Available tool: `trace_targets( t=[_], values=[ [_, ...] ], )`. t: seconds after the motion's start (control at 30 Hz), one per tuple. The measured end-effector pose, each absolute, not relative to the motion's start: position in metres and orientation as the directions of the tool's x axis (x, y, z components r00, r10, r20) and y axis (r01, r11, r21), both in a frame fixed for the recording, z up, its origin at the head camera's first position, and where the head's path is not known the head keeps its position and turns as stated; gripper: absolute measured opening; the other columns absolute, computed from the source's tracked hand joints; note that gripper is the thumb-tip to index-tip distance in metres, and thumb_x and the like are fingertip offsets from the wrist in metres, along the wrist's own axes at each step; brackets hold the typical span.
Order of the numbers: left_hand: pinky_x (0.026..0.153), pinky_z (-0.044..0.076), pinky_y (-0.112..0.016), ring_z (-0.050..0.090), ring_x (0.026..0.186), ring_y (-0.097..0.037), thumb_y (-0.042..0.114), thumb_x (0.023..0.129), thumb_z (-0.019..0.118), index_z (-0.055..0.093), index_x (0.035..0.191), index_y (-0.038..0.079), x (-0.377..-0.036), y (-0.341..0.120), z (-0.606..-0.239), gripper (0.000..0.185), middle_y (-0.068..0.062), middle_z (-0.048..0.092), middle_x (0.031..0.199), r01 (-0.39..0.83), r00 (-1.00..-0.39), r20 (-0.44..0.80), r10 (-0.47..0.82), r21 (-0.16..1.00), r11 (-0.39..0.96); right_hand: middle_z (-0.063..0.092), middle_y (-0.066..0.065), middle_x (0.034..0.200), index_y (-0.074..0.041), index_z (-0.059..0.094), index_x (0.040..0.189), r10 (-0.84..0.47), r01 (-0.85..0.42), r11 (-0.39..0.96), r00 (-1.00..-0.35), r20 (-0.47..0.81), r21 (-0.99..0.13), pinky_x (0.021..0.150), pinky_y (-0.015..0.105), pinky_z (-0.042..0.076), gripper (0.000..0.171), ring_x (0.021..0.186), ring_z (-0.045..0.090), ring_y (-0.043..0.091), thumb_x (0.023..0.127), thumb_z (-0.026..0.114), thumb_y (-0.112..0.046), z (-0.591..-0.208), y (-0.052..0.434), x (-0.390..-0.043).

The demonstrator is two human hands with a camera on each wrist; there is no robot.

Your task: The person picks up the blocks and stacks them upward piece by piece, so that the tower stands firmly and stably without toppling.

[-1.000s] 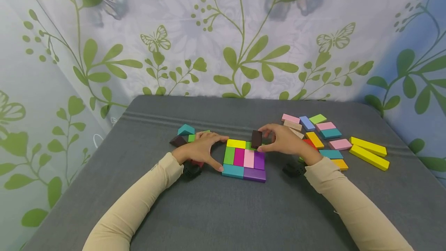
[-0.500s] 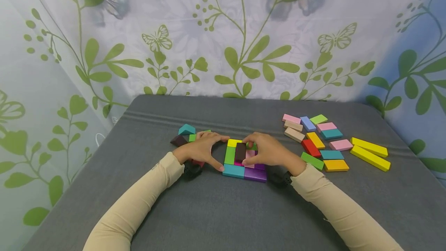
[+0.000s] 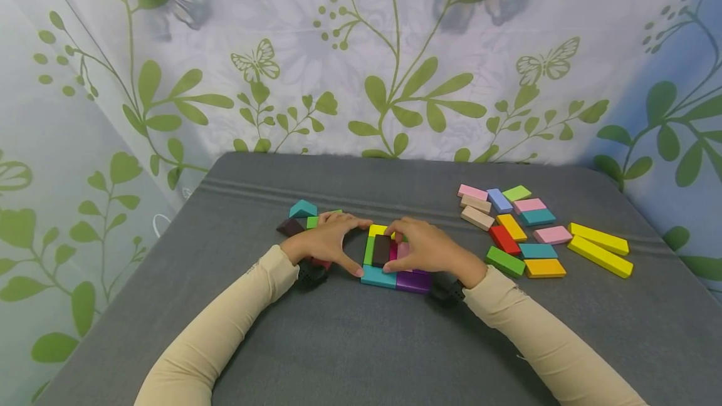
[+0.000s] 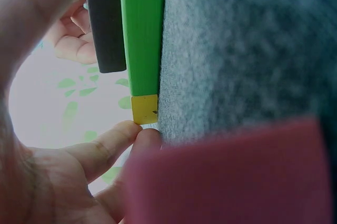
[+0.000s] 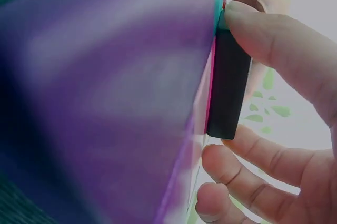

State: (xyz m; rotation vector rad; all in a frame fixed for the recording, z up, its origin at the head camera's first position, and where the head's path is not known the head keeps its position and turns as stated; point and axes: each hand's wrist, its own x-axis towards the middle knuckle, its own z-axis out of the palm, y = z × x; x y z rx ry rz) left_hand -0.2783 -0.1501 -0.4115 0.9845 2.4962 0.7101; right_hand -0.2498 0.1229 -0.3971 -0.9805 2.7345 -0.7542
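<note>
My right hand pinches a dark brown wooden block between thumb and fingers. The block lies lengthwise on top of a flat square of coloured blocks, close to its left side. That layer shows a teal block and a purple block in front, a yellow block behind and a green block along the left. At the left side my left hand is spread, its thumb by the teal corner and a fingertip against the yellow block's end. The right hand hides much of the layer's right half.
Behind the left hand lie a teal roof-shaped block and a dark block. A pinkish-red block sits close under the left wrist. Loose blocks, including a red one and long yellow bars, are scattered to the right.
The right hand has carried the dark brown block leftward from the layer's back right, lowering it onto the left part. The left hand has stayed in place.
</note>
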Motion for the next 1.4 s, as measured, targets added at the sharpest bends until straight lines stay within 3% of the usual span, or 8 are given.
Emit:
trace_targets(
  t=[0.27, 0.57, 0.73, 0.9, 1.0, 1.07, 1.23, 1.4],
  values=[
    [0.118, 0.014, -0.063, 0.033, 0.152, -0.038, 0.046, 0.084, 0.088, 0.039, 0.167, 0.009, -0.279, -0.149, -0.412, 0.104, -0.013, 0.045, 0.165, 0.524, -0.691, -0.149, 0.708, 0.571, 0.632, 0.067, 0.008, 0.109, 0.002, 0.064, 0.141, -0.653, -0.547, 0.612, -0.757, 0.026, -0.572, 0.077, 0.035, 0.056, 0.071, 0.090, 0.061, 0.021, 0.088, 0.090, -0.038, -0.393, 0.137, -0.251],
    [0.120, 0.010, -0.064, 0.030, 0.154, -0.038, 0.044, 0.083, 0.090, 0.036, 0.168, 0.007, -0.278, -0.150, -0.411, 0.107, -0.012, 0.045, 0.166, 0.512, -0.693, -0.135, 0.708, 0.600, 0.615, 0.074, 0.004, 0.107, -0.001, 0.074, 0.124, -0.691, -0.592, 0.550, -0.719, 0.077, -0.589, 0.075, 0.031, 0.056, 0.025, 0.085, 0.062, 0.011, 0.102, 0.076, -0.013, -0.375, 0.200, -0.251],
    [0.117, 0.013, -0.065, 0.028, 0.153, -0.039, 0.045, 0.082, 0.091, 0.034, 0.169, 0.010, -0.278, -0.152, -0.414, 0.110, -0.010, 0.041, 0.168, 0.494, -0.701, -0.115, 0.704, 0.634, 0.596, 0.076, 0.011, 0.111, -0.001, 0.076, 0.119, -0.723, -0.615, 0.513, -0.686, 0.085, -0.599, 0.076, 0.031, 0.056, 0.016, 0.088, 0.064, 0.012, 0.105, 0.068, -0.001, -0.369, 0.235, -0.249],
    [0.114, 0.017, -0.063, 0.029, 0.153, -0.039, 0.044, 0.081, 0.093, 0.036, 0.169, 0.013, -0.276, -0.151, -0.414, 0.109, -0.010, 0.038, 0.169, 0.480, -0.712, -0.102, 0.695, 0.651, 0.588, 0.075, 0.009, 0.115, -0.003, 0.077, 0.119, -0.741, -0.639, 0.526, -0.668, 0.066, -0.562, 0.082, 0.030, 0.058, 0.026, 0.096, 0.068, 0.020, 0.100, 0.066, 0.011, -0.368, 0.265, -0.250],
    [0.114, 0.017, -0.065, 0.028, 0.154, -0.040, 0.042, 0.081, 0.093, 0.037, 0.168, 0.014, -0.275, -0.148, -0.412, 0.108, -0.011, 0.038, 0.168, 0.484, -0.711, -0.085, 0.698, 0.661, 0.574, 0.074, 0.006, 0.117, -0.004, 0.078, 0.121, -0.736, -0.640, 0.580, -0.677, 0.012, -0.504, 0.084, 0.031, 0.059, 0.043, 0.101, 0.066, 0.024, 0.091, 0.064, 0.022, -0.369, 0.278, -0.248],
    [0.116, 0.017, -0.067, 0.027, 0.156, -0.041, 0.041, 0.081, 0.093, 0.039, 0.167, 0.013, -0.274, -0.146, -0.410, 0.106, -0.012, 0.038, 0.168, 0.495, -0.708, -0.069, 0.703, 0.661, 0.564, 0.070, 0.007, 0.119, -0.006, 0.078, 0.124, -0.707, -0.604, 0.644, -0.704, -0.065, -0.470, 0.078, 0.030, 0.057, 0.055, 0.098, 0.062, 0.026, 0.083, 0.062, 0.027, -0.367, 0.286, -0.246],
    [0.120, 0.016, -0.070, 0.027, 0.157, -0.041, 0.041, 0.083, 0.091, 0.046, 0.163, 0.011, -0.270, -0.141, -0.406, 0.096, -0.013, 0.042, 0.168, 0.534, -0.697, -0.032, 0.716, 0.644, 0.548, 0.060, 0.012, 0.117, -0.010, 0.074, 0.134, -0.595, -0.475, 0.783, -0.760, -0.260, -0.402, 0.063, 0.027, 0.051, 0.072, 0.093, 0.052, 0.024, 0.073, 0.064, 0.027, -0.363, 0.297, -0.240],
    [0.120, 0.022, -0.070, 0.037, 0.152, -0.040, 0.041, 0.087, 0.089, 0.052, 0.159, 0.008, -0.267, -0.137, -0.403, 0.088, -0.013, 0.051, 0.160, 0.563, -0.694, -0.010, 0.720, 0.616, 0.551, 0.057, 0.003, 0.110, -0.007, 0.070, 0.137, -0.621, -0.495, 0.762, -0.741, -0.256, -0.416, 0.068, 0.028, 0.052, 0.072, 0.090, 0.050, 0.018, 0.072, 0.069, 0.024, -0.363, 0.302, -0.239]
  ],
)
